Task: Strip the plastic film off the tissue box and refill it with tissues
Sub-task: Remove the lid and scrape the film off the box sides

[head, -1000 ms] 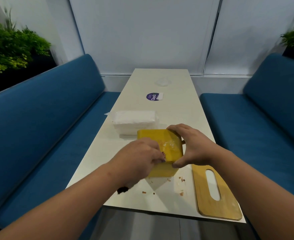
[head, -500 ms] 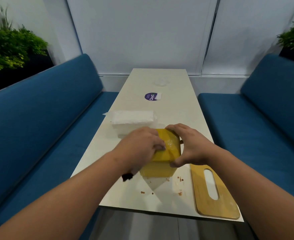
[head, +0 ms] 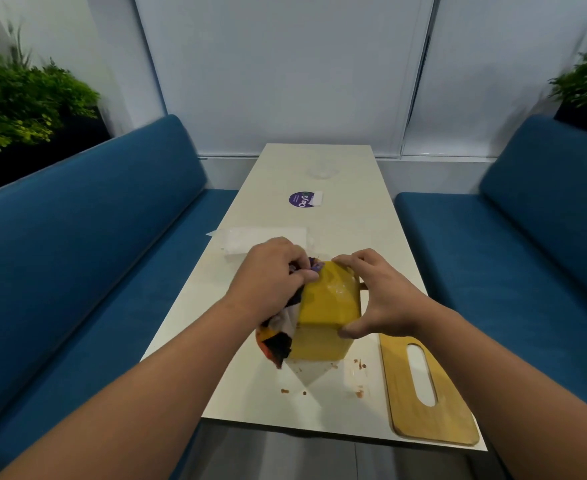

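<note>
- Left hand [head: 278, 271] has its grip curled tight around a bunched multicoloured cloth [head: 278, 332], pressing it on the left top edge of the yellow tissue box [head: 326, 313]. So that grip is clamped on the cloth, not on the film.
- Right hand [head: 375, 292] spans the box's right end, fingers over the far top corner, thumb hooked at the near corner, holding it steady.
- The box sits on the near half of the worktop [head: 351, 216], long axis running away from the person. The shiny film patch [head: 340, 289] lies just right of the left grip, so I'd guess the left hand works rightward.
- Tissue pack [head: 268, 237] sits just behind the left hand, and the wooden lid [head: 427, 389] lies near the right edge.
- Brown crumbs dot the pale worktop near the front.
- Blue benches line both sides, and there's a purple sticker [head: 302, 199] further up.
</note>
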### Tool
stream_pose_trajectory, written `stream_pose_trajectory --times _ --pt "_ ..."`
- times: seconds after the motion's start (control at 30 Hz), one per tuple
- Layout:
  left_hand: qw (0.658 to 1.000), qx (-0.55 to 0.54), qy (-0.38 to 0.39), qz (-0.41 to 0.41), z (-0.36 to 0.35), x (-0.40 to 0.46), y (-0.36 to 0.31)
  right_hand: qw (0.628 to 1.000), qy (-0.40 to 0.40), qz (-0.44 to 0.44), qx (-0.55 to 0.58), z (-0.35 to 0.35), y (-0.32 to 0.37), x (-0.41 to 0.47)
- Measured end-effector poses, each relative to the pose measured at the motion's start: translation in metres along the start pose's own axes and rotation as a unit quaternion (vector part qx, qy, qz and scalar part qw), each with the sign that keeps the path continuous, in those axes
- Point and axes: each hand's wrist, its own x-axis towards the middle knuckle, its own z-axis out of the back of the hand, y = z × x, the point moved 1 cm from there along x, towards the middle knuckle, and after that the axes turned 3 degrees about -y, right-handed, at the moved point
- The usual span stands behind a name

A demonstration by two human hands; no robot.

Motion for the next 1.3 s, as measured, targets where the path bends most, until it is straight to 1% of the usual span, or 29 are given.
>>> stream_pose_trajectory --times 0.03,0.1,0.17,0.23,0.3,0.4,0.47,0.57,0.67,0.73,0.8,0.87,0.93,1.0,1.07,1.13,1.2,1.3 --pt "0.999 0.029 -0.015 -0.012 -0.002 -0.004 0.001 1.000 -0.002 -0.001 0.001 0.000 0.000 0.000" --pt "0.993 0.097 -0.024 -0.067 -0.005 -0.017 0.000 1.000 -0.010 0.000 0.009 -0.001 -0.001 0.001" --pt "0.977 0.182 -0.007 -0.109 -0.007 -0.034 -0.001 1.000 -0.019 0.001 0.023 -0.004 -0.002 0.000" --pt "0.966 0.230 0.016 -0.120 -0.011 -0.044 0.002 0.998 -0.031 -0.005 0.053 -0.006 -0.005 -0.002" --pt "0.970 0.208 0.017 -0.121 -0.013 -0.040 0.005 0.996 -0.041 -0.019 0.078 -0.007 -0.007 -0.004" --pt "0.978 0.166 0.024 -0.126 -0.016 -0.022 0.002 0.996 -0.048 -0.021 0.068 -0.007 -0.007 -0.005" --pt "0.978 0.150 0.043 -0.139 -0.022 -0.011 -0.002 0.996 -0.049 -0.021 0.073 -0.006 -0.006 -0.004" --pt "0.972 0.142 0.068 -0.177 -0.027 -0.010 -0.004 0.994 -0.047 -0.020 0.099 -0.007 -0.006 -0.004" --pt "0.961 0.106 0.101 -0.234 -0.019 -0.021 0.002 0.992 -0.037 -0.029 0.115 -0.008 -0.008 -0.003" --pt "0.957 0.084 0.110 -0.255 -0.013 -0.023 0.005 0.992 -0.034 -0.030 0.118 -0.008 -0.008 -0.002" --pt "0.968 0.069 0.091 -0.224 -0.013 -0.016 0.003 0.992 -0.034 -0.028 0.115 -0.009 -0.007 -0.001" --pt "0.983 0.077 0.038 -0.164 -0.017 -0.007 -0.003 0.993 -0.037 -0.028 0.111 -0.011 -0.007 -0.001" --pt "0.986 0.089 -0.004 -0.141 -0.023 -0.005 -0.007 0.993 -0.038 -0.029 0.107 -0.010 -0.008 -0.001" --pt "0.983 0.079 0.008 -0.167 -0.025 -0.011 -0.008 0.993 -0.034 -0.029 0.110 -0.009 -0.009 -0.002" --pt "0.974 0.054 0.058 -0.212 -0.022 -0.019 -0.006 0.992 -0.032 -0.030 0.119 -0.009 -0.010 -0.003" --pt "0.966 0.049 0.095 -0.236 -0.018 -0.020 -0.005 0.991 -0.039 -0.029 0.127 -0.011 -0.010 -0.004" --pt "0.970 0.068 0.083 -0.218 -0.018 -0.012 -0.004 0.990 -0.042 -0.033 0.128 -0.012 -0.010 -0.003" --pt "0.984 0.079 0.019 -0.160 -0.021 0.001 -0.004 0.991 -0.043 -0.038 0.122 -0.012 -0.010 -0.002"
